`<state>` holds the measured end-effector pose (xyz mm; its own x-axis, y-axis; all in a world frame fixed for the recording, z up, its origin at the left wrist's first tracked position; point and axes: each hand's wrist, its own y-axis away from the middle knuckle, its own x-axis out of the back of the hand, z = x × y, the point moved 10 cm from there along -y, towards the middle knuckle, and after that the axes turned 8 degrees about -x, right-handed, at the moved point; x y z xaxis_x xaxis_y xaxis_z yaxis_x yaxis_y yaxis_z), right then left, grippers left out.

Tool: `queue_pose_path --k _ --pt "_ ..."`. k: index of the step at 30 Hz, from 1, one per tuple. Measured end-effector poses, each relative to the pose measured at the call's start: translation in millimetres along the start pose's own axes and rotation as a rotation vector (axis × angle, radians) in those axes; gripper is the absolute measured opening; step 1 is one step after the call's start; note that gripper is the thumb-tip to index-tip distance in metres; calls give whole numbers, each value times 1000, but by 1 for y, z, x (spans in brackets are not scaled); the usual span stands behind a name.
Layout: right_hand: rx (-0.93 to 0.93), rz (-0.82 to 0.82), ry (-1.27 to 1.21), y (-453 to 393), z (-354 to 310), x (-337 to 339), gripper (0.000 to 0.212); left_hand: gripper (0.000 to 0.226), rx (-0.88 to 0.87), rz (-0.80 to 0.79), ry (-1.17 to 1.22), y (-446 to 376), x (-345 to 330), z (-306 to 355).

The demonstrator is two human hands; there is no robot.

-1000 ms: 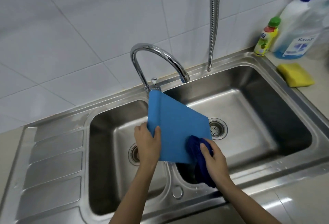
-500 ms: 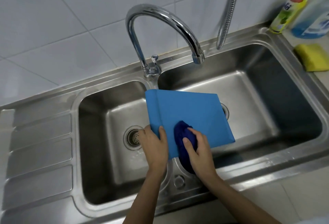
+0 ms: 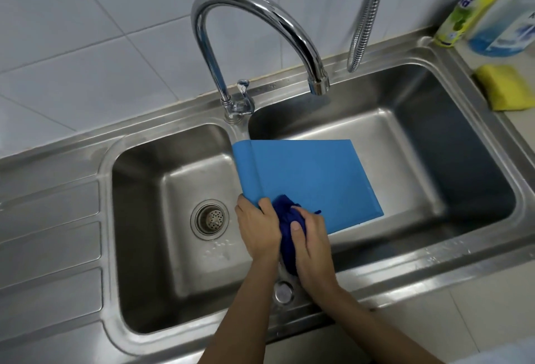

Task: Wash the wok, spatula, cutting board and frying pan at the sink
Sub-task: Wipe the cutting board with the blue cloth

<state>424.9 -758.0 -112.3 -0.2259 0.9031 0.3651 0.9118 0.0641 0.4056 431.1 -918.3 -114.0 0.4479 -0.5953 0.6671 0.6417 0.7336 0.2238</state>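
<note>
A blue cutting board (image 3: 307, 178) lies nearly flat over the divider and the right basin of the steel double sink (image 3: 477, 248). My left hand (image 3: 257, 227) grips the board's near left corner, thumb on top. Beside it my right hand (image 3: 311, 239) holds a bunched dark blue cloth (image 3: 288, 219) and presses it on the board's near edge. The two hands almost touch. No water runs from the curved chrome faucet (image 3: 260, 13). The wok, spatula and frying pan are out of view.
The left basin has a strainer drain (image 3: 210, 219) and a ribbed drainboard (image 3: 49, 233) at its left. A metal spray hose (image 3: 366, 13) hangs at the back right. A yellow sponge (image 3: 505, 87), a green-capped bottle (image 3: 466, 7) and a blue soap bottle (image 3: 509, 22) stand on the right counter.
The board has tipped from steeply tilted to nearly flat over the right basin. My right hand slid the cloth left along the near edge, up against my left hand.
</note>
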Motion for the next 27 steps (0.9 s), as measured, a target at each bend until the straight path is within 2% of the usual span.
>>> queue_pose_path --k 3,7,10,16,20,23,27 --pt "33 85 6 5 -1 -9 48 31 -29 -2 27 -2 -2 -3" --pt "44 187 167 -2 -2 -8 47 49 -60 7 3 -2 -4 -4" --pt "83 226 298 -12 -4 -6 42 46 -59 15 -48 -3 -4 -5" --pt "43 267 570 -54 18 15 53 45 -49 17 -94 -3 -5 -4" --pt "-118 280 690 -105 66 57 40 42 -25 26 -125 -3 -5 -5" --pt "-350 256 758 -142 112 97 46 41 -19 33 -132 -3 -6 -6" --pt "-519 246 759 -165 146 121 49 40 -3 41 -138 -2 -4 -4"
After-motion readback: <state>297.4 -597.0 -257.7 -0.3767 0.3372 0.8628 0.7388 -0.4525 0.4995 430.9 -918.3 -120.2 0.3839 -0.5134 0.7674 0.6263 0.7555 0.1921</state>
